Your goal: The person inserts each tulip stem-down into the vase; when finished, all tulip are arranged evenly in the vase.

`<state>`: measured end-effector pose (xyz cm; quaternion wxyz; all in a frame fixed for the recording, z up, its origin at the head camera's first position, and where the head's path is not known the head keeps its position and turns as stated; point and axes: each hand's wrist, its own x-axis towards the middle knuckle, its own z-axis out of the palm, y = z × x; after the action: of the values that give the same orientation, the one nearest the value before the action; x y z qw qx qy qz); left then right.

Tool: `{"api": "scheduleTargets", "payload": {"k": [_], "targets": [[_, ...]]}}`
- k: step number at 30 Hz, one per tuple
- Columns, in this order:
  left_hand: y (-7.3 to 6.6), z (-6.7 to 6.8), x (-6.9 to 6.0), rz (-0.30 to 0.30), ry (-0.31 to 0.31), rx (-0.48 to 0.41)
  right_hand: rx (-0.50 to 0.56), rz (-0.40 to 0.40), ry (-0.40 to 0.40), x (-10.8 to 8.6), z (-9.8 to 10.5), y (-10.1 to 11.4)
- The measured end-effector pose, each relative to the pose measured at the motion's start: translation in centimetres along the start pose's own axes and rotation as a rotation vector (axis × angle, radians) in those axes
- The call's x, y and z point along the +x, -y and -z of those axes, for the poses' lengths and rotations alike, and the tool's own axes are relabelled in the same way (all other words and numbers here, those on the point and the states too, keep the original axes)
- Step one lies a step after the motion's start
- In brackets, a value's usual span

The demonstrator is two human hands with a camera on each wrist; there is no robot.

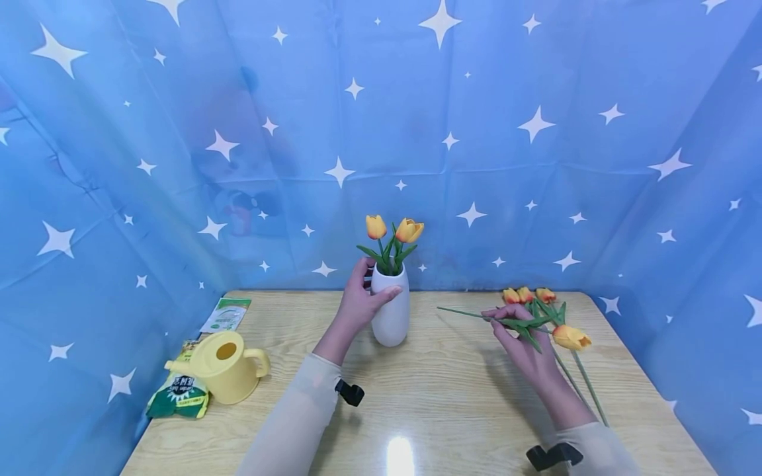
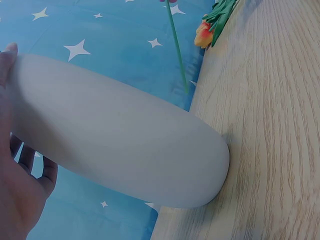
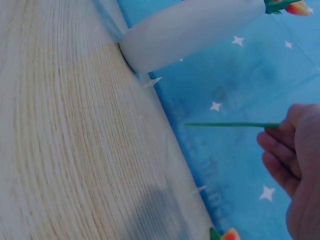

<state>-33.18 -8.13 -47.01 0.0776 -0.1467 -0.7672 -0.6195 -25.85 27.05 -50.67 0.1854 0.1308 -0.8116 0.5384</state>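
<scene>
- The vase (image 1: 391, 324) stands upright on the worktop (image 1: 452, 403), near its back edge; it is white and smooth, with a rounded base.
- The left hand (image 1: 359, 302) grips the vase near its top from the left, thumb across the front, other fingers curled round the far side.
- Two tulips (image 1: 409, 231) stand in the vase, yellow with orange at the petal bases, their green leaves spreading just above the rim.
- The right hand (image 1: 526, 350), well to the right of the vase, pinches the stem of another tulip (image 1: 571, 338) between thumb and fingers.
- That held tulip lies nearly level above the worktop: its bare stem end points toward the vase, apart from it, and its yellow bloom faces away.
- More tulips (image 1: 546, 295) lie on the worktop to the right of the vase, beyond the right hand; three orange-yellow blooms show, and the hand hides part of the bunch.
- Left of the vase, well apart, sits a pale yellow watering can (image 1: 233, 382), its spout turned away from the vase.
- Beside the can lie a green bag (image 1: 180, 395) and, farther back, a white-and-green packet (image 1: 226, 315).
- Behind the vase hangs a blue curtain (image 1: 381, 125) with white stars.
</scene>
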Motion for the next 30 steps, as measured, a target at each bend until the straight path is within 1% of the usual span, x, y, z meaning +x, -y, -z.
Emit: {"api": "scheduleTargets", "payload": {"k": [2,4,8,11,18,24,30], "targets": [[0.1,0.0,0.0,-0.001,-0.001,0.000,-0.016,-0.002,-0.008,0.1,-0.1,0.2],[0.2,0.0,0.0,-0.002,-0.002,0.001,-0.003,0.002,-0.017,0.2,-0.2,0.3],[0.2,0.0,0.1,-0.008,-0.004,0.001,0.085,-0.003,-0.037,0.6,-0.4,0.7],[0.3,0.0,0.1,-0.017,-0.005,0.001,0.123,0.004,-0.052,0.9,-0.5,1.1],[0.2,0.0,0.1,-0.017,-0.009,0.006,0.142,-0.017,-0.067,1.6,-0.8,2.7],[0.2,0.0,0.1,-0.015,-0.010,0.007,0.164,-0.007,-0.103,2.5,-1.1,4.1],[0.2,0.0,0.1,-0.029,-0.007,0.007,0.299,0.042,-0.175,3.6,-1.2,5.6]]}}
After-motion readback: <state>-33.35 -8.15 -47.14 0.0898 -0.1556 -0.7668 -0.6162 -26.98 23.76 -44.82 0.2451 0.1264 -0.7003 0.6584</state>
